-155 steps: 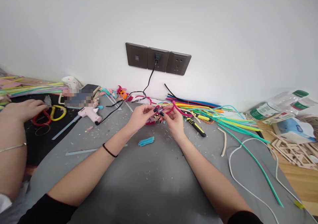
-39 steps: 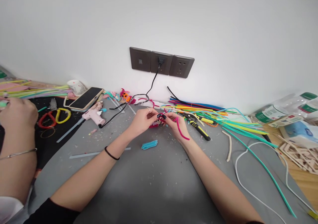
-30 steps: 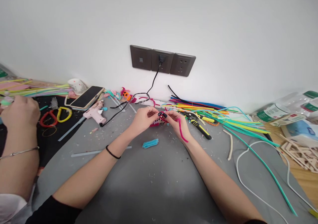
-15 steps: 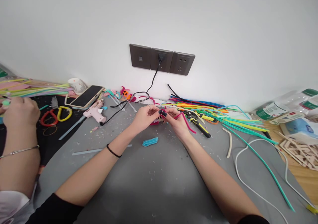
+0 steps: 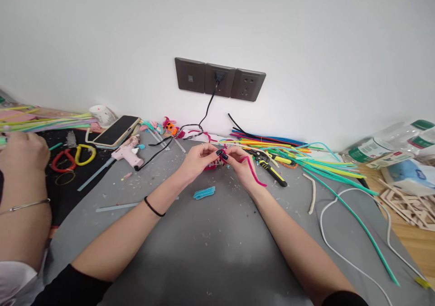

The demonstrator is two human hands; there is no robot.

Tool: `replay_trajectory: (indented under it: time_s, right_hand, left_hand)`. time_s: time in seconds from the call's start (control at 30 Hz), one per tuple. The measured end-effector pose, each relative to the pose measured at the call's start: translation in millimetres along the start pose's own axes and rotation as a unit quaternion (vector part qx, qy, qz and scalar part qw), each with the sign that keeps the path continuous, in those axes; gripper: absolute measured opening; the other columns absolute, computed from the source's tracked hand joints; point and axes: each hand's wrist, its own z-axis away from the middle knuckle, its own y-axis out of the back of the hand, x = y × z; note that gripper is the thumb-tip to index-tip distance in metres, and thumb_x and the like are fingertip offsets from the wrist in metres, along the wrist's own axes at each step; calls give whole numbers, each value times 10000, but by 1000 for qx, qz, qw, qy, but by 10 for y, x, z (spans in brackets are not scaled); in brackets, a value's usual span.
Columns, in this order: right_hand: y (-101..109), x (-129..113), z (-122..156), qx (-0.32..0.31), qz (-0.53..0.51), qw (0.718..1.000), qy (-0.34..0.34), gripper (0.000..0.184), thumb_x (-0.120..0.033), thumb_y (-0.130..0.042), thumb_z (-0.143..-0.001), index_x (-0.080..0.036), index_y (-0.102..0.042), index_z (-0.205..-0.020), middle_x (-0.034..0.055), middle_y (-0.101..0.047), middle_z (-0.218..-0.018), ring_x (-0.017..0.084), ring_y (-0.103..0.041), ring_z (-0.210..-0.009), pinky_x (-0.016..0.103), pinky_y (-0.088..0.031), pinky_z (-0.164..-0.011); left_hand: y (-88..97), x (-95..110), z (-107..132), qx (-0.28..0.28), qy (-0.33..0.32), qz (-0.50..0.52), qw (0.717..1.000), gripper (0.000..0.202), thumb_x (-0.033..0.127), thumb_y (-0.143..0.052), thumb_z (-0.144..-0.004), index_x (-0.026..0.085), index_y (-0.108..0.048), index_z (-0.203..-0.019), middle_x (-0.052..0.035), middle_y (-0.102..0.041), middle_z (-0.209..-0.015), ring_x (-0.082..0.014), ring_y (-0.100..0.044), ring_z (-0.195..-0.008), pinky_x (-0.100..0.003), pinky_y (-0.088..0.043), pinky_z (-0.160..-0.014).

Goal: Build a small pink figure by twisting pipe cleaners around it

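A magenta pipe cleaner (image 5: 252,168) runs from between my fingertips, with its loose end trailing over my right wrist. My left hand (image 5: 199,162) pinches at it with thumb and forefinger. My right hand (image 5: 239,163) grips the same pipe cleaner, its fingertips touching those of my left. Under the hands shows a small magenta piece (image 5: 211,166), mostly hidden by the fingers. Nearer to me on the grey mat (image 5: 204,270) lies a folded light-blue bundle (image 5: 204,193). Yellow-and-black pliers (image 5: 272,172) rest just right of my right hand.
A pink glue gun (image 5: 127,154), a phone (image 5: 117,131) and scissors (image 5: 64,162) are to the left, near a co-worker's hand (image 5: 25,152). Several coloured pipe cleaners (image 5: 329,168) lie back right, with a white cable (image 5: 324,238). Bottles (image 5: 374,150) stand at the far right.
The view has shifted slightly. Both my hands stay together on the magenta pipe cleaner, with only small finger movement. The co-worker's hand is a little further left in view.
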Motion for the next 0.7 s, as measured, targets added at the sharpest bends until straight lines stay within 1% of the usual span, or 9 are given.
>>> replay_trajectory:
  time_s: [0.1, 0.2, 0.33, 0.4, 0.53, 0.7]
  right_hand:
    - [10, -8, -5, -1, 15, 1000, 5, 376, -544, -852, -693, -225, -685, -803, 14, -659, -787, 173, -593, -711, 316, -509, -679]
    - [9, 19, -20, -1, 21, 1000, 2, 386, -547, -864, -682, -225, -686, -799, 10, -660, -779, 167, -590, -688, 313, -511, -668]
    - [-14, 67, -25, -5, -17, 999, -35, 433, -621, -819, -706, -229, -705, -848, 22, -705, -836, 170, -620, -702, 311, -521, -656]
    - [-22, 71, -18, -12, -52, 997, -62, 442, -627, -824, -697, -231, -713, -859, 27, -728, -868, 183, -651, -744, 316, -531, -672]
    - [-10, 40, 0, -26, -131, 985, -108, 401, -535, -896, -649, -229, -739, -856, 17, -749, -859, 167, -668, -750, 300, -524, -683]
    - [11, 6, 5, -63, -191, 969, -145, 367, -460, -930, -637, -223, -777, -872, 20, -762, -840, 144, -642, -716, 275, -518, -662]
  left_hand:
    - [-7, -16, 5, 6, -5, -3, 1000, 395, 540, -787, -734, 170, -658, -782, -38, -705, -730, -167, -634, -678, -313, -533, -674]
    - [5, -19, 3, 13, -11, -35, 999, 394, 544, -771, -758, 167, -663, -797, -51, -721, -755, -181, -660, -701, -319, -546, -688]
    - [53, -11, -18, 36, -27, -81, 996, 379, 532, -744, -778, 165, -665, -831, -60, -716, -796, -185, -657, -728, -317, -536, -703]
    - [73, -4, -31, 26, -30, -84, 996, 365, 517, -743, -771, 166, -662, -834, -58, -711, -803, -186, -655, -735, -319, -535, -711]
    - [77, 15, -37, -8, -20, -75, 997, 338, 490, -753, -766, 171, -650, -815, -44, -699, -782, -185, -651, -728, -328, -543, -722]
    - [50, 32, -26, -12, -8, -40, 999, 410, 554, -787, -730, 172, -652, -795, -27, -673, -748, -167, -609, -708, -304, -519, -698]
